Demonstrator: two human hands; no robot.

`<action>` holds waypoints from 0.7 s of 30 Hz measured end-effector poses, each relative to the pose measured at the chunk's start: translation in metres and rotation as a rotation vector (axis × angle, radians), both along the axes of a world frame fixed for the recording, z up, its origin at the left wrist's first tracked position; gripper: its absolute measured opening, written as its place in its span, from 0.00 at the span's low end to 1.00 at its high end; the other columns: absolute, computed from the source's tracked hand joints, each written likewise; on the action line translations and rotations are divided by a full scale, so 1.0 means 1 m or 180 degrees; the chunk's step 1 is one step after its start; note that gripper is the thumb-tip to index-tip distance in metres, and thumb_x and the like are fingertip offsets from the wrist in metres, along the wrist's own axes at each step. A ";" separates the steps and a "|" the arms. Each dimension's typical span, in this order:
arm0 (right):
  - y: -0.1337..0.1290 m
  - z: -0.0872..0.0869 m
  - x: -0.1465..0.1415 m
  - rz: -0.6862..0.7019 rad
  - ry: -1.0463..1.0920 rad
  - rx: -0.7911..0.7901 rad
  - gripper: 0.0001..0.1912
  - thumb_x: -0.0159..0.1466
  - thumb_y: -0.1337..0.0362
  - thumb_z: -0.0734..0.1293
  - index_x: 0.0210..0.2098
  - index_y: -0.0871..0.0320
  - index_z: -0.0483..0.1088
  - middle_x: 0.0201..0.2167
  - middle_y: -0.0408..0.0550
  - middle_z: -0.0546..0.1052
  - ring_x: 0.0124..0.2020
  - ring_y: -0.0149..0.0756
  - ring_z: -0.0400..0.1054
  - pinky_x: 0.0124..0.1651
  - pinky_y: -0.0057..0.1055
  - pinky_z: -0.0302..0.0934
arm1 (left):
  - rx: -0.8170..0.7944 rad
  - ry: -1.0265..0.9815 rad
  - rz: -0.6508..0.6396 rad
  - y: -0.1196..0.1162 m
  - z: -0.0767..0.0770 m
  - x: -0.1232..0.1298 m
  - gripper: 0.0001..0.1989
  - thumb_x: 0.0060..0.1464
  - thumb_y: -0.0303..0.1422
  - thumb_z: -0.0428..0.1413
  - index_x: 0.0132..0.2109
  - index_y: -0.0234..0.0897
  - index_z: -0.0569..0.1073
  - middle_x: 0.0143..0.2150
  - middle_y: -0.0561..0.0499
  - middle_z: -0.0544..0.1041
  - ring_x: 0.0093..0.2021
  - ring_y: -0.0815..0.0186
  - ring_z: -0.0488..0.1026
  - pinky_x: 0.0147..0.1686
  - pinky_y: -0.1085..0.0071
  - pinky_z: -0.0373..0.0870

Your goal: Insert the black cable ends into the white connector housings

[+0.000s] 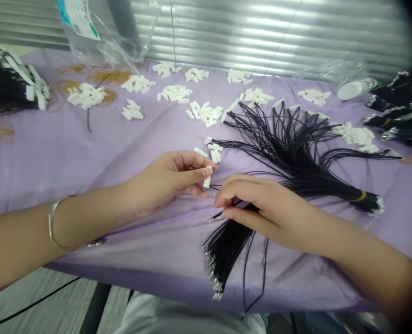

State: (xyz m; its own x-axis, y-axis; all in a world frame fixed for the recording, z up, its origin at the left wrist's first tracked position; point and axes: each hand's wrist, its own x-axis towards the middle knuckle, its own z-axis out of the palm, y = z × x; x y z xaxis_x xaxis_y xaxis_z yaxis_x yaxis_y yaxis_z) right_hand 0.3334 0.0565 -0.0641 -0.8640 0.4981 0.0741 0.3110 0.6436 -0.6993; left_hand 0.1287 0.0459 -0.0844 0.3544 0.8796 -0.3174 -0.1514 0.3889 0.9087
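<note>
My left hand [181, 176] pinches a small white plastic connector housing [207, 178] between thumb and fingers. Just to its right, my right hand [254, 199] is closed on a thin black wire [215, 216], whose metal-tipped end sticks out toward the left. Another black wire runs from the connector housing toward my right hand. Below the right hand lies a bundle of black wires [230, 248] with silver crimped ends. Behind it, a fanned bundle of black wires [292, 153] carries white housings on several ends and is tied near its right end.
Small piles of white housings [206, 113] are spread over the purple cloth [115, 148]. A clear plastic bag [111, 37] stands by the blinds. More wire bundles [396, 111] lie at far right, near a white round lid [351, 90]. Finished-looking wires [11, 83] lie at far left.
</note>
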 end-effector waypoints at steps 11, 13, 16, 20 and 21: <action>0.000 -0.005 -0.004 -0.1291 0.0451 -0.0642 0.04 0.57 0.72 0.64 0.26 0.62 0.69 0.20 0.40 0.67 0.21 0.23 0.58 0.23 0.22 0.54 | 0.0156 -0.0003 0.0044 -0.001 0.001 0.002 0.07 0.50 0.30 0.59 0.37 0.32 0.74 0.32 0.53 0.72 0.30 0.74 0.70 0.33 0.77 0.71; 0.001 -0.008 -0.004 -0.1300 0.0375 -0.0630 0.04 0.54 0.75 0.64 0.26 0.62 0.68 0.19 0.38 0.65 0.21 0.23 0.57 0.23 0.21 0.53 | 0.0193 0.0033 0.0025 -0.001 0.000 0.002 0.07 0.50 0.30 0.59 0.37 0.32 0.74 0.31 0.53 0.72 0.30 0.75 0.70 0.32 0.78 0.70; 0.001 -0.010 -0.005 -0.1152 0.0358 -0.0456 0.04 0.55 0.75 0.63 0.28 0.61 0.68 0.21 0.38 0.66 0.23 0.22 0.58 0.25 0.20 0.53 | 0.0179 0.0045 -0.0002 -0.001 0.000 0.001 0.07 0.50 0.31 0.59 0.37 0.32 0.74 0.32 0.53 0.72 0.30 0.75 0.70 0.32 0.78 0.70; -0.001 -0.009 -0.006 -0.1287 0.0368 -0.0469 0.04 0.59 0.71 0.62 0.28 0.61 0.66 0.20 0.38 0.63 0.21 0.22 0.55 0.23 0.20 0.51 | 0.0185 0.0012 -0.0023 0.000 -0.001 0.001 0.07 0.50 0.31 0.59 0.37 0.33 0.74 0.31 0.53 0.72 0.31 0.74 0.70 0.33 0.78 0.71; -0.002 -0.009 -0.006 -0.1338 0.0378 -0.0536 0.03 0.58 0.71 0.62 0.27 0.61 0.65 0.20 0.38 0.63 0.21 0.22 0.55 0.22 0.20 0.51 | 0.0185 0.0011 -0.0021 0.000 -0.001 0.001 0.07 0.50 0.31 0.59 0.37 0.33 0.74 0.31 0.53 0.72 0.31 0.74 0.70 0.33 0.78 0.71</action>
